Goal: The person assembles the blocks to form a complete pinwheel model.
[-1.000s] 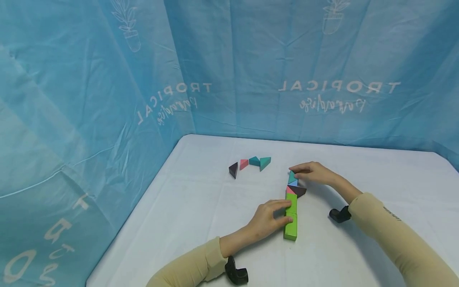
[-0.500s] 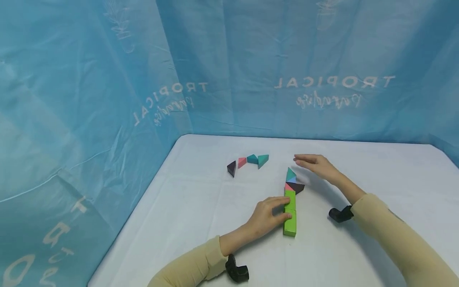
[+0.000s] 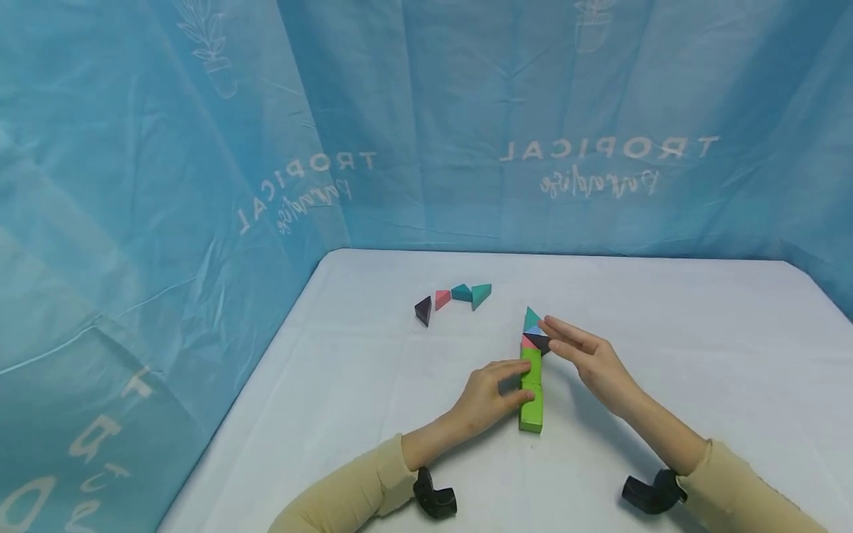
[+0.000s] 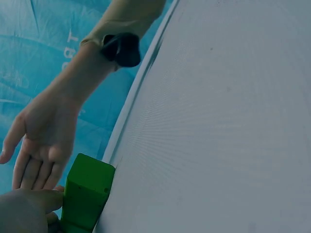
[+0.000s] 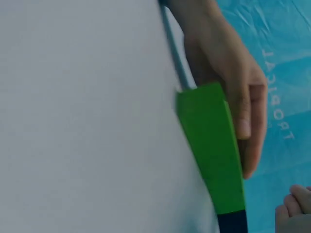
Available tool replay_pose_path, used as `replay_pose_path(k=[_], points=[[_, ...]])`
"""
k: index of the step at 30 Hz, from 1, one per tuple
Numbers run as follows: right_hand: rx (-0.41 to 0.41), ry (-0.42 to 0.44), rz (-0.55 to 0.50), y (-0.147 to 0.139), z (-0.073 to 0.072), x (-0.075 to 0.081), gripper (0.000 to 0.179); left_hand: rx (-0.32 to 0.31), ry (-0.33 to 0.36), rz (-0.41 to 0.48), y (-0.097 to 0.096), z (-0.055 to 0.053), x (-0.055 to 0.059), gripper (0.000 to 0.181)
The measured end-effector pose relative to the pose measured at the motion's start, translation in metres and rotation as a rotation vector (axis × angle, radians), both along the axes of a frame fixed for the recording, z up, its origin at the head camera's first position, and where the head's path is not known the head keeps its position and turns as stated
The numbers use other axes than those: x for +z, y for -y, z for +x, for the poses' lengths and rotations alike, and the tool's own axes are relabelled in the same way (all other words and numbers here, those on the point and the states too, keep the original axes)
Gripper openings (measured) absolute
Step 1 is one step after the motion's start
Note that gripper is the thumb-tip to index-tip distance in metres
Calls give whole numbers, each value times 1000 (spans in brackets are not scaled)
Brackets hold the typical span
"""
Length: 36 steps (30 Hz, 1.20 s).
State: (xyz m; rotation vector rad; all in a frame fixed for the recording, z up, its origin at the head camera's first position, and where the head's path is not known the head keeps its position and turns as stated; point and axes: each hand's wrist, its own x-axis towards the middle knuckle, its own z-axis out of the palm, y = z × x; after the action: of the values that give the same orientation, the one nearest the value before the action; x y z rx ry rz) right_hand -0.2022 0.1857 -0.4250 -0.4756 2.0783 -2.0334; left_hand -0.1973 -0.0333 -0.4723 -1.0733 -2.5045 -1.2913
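Note:
Two green rectangular blocks, a near one (image 3: 531, 417) and a far one (image 3: 533, 355), lie end to end in the head view. Beyond them the row continues with a pink triangular block (image 3: 527, 341), a dark triangular block (image 3: 539, 342), a blue triangular piece (image 3: 534, 330) and a teal triangular block (image 3: 531, 320). From the left, my left hand (image 3: 486, 400) touches the green blocks with extended fingers and thumb, which are spread apart. My right hand (image 3: 600, 366), fingers straight, is at the row's right side beside the dark block; contact is unclear. A green block (image 5: 209, 145) fills the right wrist view's middle.
Farther back on the white table (image 3: 373, 333) lie another dark block (image 3: 423, 311), a pink block (image 3: 443, 299), a dark teal block (image 3: 461, 293) and a teal block (image 3: 481, 295). Blue printed curtains (image 3: 426, 185) stand behind and left of it.
My right hand has let go of the far teal block, lifted away, then come nearer along the row's right side to the dark block. The left hand stays at the green blocks.

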Motion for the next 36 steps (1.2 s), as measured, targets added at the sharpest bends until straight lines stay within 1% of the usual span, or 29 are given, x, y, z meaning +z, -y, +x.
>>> replay_pose_path(k=[2, 6, 8, 12, 15, 17, 19, 23, 26, 28, 32, 36], points=[[-37, -10, 48, 2, 9, -5, 58, -3, -4, 0, 1, 0, 0, 45], [-94, -61, 172, 4, 18, -19, 58, -9, 18, 13, 1, 0, -1, 45], [-99, -86, 189, 4, 20, -25, 57, -9, 19, 16, 1, -1, -1, 45], [-93, -178, 236, 6, 21, -36, 55, -20, 21, 16, 2, -1, -3, 48], [-106, -228, 290, 7, 21, -41, 56, -29, -7, 11, 3, -2, -4, 50], [-112, -255, 321, 9, 23, -43, 57, -31, -33, 6, 3, -3, -4, 50], [-114, -262, 330, 10, 23, -45, 58, -30, -50, 4, 3, -3, -5, 50], [-113, -271, 333, 12, 25, -48, 60, -25, -62, -2, 3, -3, -6, 50], [-121, -275, 339, 14, 25, -48, 61, -23, -56, -3, 3, -3, -6, 50], [-127, -279, 346, 15, 25, -48, 61, -24, -38, 5, 3, -3, -5, 49], [-134, -309, 367, 16, 25, -48, 61, -26, -13, 12, 2, -2, -4, 49], [-133, -324, 376, 17, 25, -48, 62, -28, -13, 8, 2, -2, -4, 49]])
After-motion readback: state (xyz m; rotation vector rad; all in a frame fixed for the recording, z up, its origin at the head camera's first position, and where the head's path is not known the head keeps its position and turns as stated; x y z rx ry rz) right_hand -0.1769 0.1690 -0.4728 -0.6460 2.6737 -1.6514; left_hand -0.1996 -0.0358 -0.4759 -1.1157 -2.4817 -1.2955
